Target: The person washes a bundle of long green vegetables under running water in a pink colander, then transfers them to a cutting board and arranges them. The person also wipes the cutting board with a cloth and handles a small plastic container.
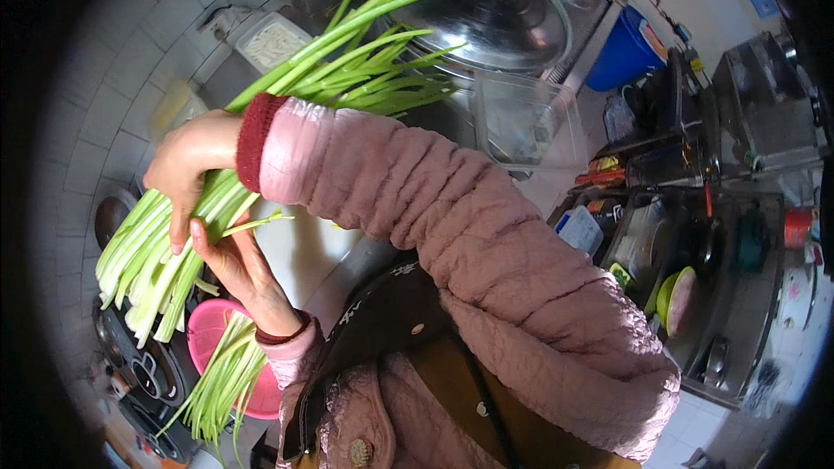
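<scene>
A large bunch of green celery stalks (189,234) slants across the space in front of me, pale cut ends at the lower left. My right hand (192,156) reaches over it from above, with fingers and thumb wrapped around the stalks. From below, my left hand (244,267) holds the same bunch, its thumb in front and its other fingers partly hidden behind. A thin stray stalk (257,223) sticks out beside that hand. Beneath my left wrist, a pink plastic basket (202,326) holds thinner green stalks (225,371) that hang over its rim.
A white cutting board (300,260) lies behind my hands. Beyond are a metal lid (482,13), a clear plastic box (534,117) and a container of white pieces (273,42). A gas stove (153,371) stands lower left, a blue bucket (625,49) upper right, and a cluttered shelf (730,339) at right.
</scene>
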`<state>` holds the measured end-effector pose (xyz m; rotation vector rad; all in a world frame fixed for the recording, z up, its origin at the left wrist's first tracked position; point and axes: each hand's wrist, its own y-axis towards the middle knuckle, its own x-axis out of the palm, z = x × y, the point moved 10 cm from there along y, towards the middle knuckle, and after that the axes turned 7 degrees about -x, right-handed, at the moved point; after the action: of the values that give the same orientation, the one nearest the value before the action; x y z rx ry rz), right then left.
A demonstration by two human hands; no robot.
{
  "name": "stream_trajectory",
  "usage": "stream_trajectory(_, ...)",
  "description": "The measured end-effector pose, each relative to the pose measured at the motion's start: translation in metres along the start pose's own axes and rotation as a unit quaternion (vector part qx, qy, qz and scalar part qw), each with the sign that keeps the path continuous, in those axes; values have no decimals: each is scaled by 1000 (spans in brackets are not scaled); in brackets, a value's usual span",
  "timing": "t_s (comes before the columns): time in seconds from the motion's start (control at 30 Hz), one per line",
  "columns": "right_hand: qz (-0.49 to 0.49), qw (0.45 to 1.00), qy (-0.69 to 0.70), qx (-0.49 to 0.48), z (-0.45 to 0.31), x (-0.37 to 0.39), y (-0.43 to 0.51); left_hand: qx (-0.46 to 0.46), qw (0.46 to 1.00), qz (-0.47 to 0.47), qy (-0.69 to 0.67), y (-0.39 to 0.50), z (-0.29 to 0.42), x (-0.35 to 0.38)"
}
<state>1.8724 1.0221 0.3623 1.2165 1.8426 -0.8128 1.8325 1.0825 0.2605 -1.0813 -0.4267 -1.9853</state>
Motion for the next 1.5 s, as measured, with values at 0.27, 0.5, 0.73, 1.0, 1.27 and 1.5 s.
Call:
stream_trajectory(0.27, 55, 992, 12, 112, 53, -9, -156, -144, 983, -104, 41, -33, -123, 81)
stream_trajectory(0.5, 138, 968, 50, 205, 99, -20, -324, -269, 935, -230, -5, -79, -253, 177)
stream_trajectory(0.73, 139, 958, 173, 181, 129, -1, -463, -373, 908, -169, -91, -135, -391, 228)
stream_trajectory(1.0, 151, 936, 138, 287, 160, 2, -620, -367, 902, -194, -117, -197, -493, 311)
stream_trajectory(1.27, 214, 909, 145, 326, 193, 33, -704, -415, 876, -210, -127, -230, -568, 321)
stream_trajectory(1.5, 178, 896, 162, 373, 258, 106, -694, -427, 878, -166, -135, -218, -623, 254)
